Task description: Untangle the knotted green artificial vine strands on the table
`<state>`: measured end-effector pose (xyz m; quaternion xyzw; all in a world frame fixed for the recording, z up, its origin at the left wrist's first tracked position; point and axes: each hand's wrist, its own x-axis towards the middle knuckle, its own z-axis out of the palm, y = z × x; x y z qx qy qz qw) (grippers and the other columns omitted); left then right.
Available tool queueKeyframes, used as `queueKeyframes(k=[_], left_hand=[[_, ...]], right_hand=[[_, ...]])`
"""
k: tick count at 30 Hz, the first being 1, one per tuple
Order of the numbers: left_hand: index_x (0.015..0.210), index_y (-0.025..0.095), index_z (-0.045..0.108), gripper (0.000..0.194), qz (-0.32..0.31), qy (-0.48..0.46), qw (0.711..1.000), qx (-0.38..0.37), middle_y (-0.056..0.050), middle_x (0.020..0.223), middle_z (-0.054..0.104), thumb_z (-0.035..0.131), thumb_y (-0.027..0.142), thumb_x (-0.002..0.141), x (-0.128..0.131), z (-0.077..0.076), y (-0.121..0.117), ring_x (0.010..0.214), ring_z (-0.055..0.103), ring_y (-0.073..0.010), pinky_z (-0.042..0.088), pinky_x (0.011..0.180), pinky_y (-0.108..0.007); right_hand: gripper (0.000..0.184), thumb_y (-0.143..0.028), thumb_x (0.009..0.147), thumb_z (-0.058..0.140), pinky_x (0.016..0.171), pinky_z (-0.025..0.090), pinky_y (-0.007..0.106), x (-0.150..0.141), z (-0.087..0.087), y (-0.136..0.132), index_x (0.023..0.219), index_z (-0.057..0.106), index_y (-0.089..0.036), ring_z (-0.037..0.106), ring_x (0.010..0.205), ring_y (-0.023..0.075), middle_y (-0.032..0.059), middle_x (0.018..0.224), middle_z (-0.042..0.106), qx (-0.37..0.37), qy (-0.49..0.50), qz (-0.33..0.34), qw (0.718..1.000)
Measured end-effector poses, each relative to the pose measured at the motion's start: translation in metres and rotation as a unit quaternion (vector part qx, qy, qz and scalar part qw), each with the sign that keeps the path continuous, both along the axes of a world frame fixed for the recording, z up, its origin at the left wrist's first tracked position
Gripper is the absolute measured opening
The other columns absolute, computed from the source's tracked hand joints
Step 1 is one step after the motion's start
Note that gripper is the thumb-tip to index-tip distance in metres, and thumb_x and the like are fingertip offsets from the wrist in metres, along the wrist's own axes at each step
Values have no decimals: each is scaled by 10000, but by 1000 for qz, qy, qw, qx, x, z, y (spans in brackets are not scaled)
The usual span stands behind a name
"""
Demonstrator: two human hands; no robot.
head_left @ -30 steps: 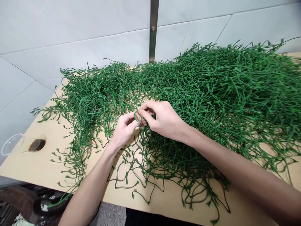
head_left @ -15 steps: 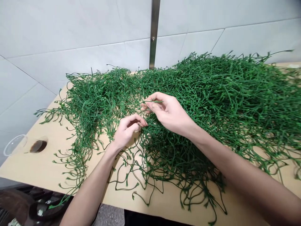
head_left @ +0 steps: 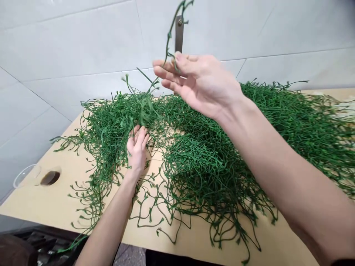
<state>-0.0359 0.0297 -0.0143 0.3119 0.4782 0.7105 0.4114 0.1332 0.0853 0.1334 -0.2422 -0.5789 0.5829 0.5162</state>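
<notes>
My right hand is raised above the pile, in front of the wall. Between its thumb and fingers it pinches a thin green stem with small side shoots, which stands up past the fingertips. Lower and to the left, my left hand is palm up with its fingers spread. Just beyond its fingertips a blurred tuft of green stems sits over the left heap. A larger heap of the same wiry green stems, with small forked tips, lies right of my left hand.
The stems spread across a tan tabletop. At its left edge are a clear round plastic lid or cup and a dark brown round patch. Behind stands a white tiled wall with a metal strip. A dark object is below left.
My right hand has risen from the pile with a stem. My left hand has shifted left, turned palm up and opened. Some stems now lie blurred above the left heap.
</notes>
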Motion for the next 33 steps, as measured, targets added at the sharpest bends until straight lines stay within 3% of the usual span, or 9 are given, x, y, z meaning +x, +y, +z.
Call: queueKeyframes(k=[5,8,14,16,18,21,25,29,33], left_hand=[[1110,198,514,461,11,-26,999,-19,-197,1412,530,591,553,827,-8,1,0,1292,550,-266,463,1073,-367],[1117,184,532,556,-33,-10,999,-2,-217,1332,589,521,657,824,-12,0,2,1246,589,-285,467,1066,-395],[1015,152,667,476,-175,153,972,-18,-146,1019,751,568,584,842,2,-1,-15,959,727,-240,558,927,-408],[987,179,696,317,-121,298,947,24,-80,875,765,658,451,826,8,1,-26,811,735,-208,587,833,-381],[938,201,697,200,8,398,908,129,-54,883,751,702,346,801,11,6,-31,815,717,-198,576,834,-376],[1154,200,604,466,174,452,844,231,-101,1219,647,766,295,727,9,22,-21,1202,578,-255,446,1057,-437],[1371,177,432,754,179,518,824,143,-150,1420,503,759,363,718,-5,42,22,1360,414,-299,288,1159,-462],[1175,171,609,424,150,557,817,-16,-137,1230,643,641,338,786,-27,43,60,1205,554,-337,374,1074,-452],[1094,203,646,353,131,569,799,-141,-134,1134,687,656,308,756,-46,32,72,1141,597,-357,449,959,-456]], right_hand=[[420,-75,988,345,867,514,67,-7,43,6,637,543,-192,656,1083,48,-41,788,685,19,91,2,996],[446,77,902,219,865,500,56,-8,62,5,678,501,-186,633,1123,33,-70,722,623,37,92,-12,995],[276,-197,1010,400,744,565,144,-7,50,-2,767,528,-170,684,863,69,-13,879,683,71,-18,10,997],[251,-257,1004,423,695,557,193,-4,37,-4,779,519,-196,687,830,96,2,947,699,67,-51,15,996],[215,-260,992,440,697,545,232,0,26,-5,798,510,-197,687,836,119,26,993,703,60,-58,12,996],[192,-277,978,466,735,535,264,3,18,-9,813,510,-190,680,883,138,57,1003,700,57,-69,3,996],[215,-308,976,483,760,536,252,-5,16,-19,795,513,-194,668,856,122,42,946,701,74,-104,6,992],[266,-292,985,476,755,541,219,-11,24,-28,746,505,-179,670,820,96,18,869,689,118,-104,7,988],[356,-163,1016,296,635,463,123,7,59,-26,734,512,-130,670,990,85,-39,777,610,141,19,-23,990]])
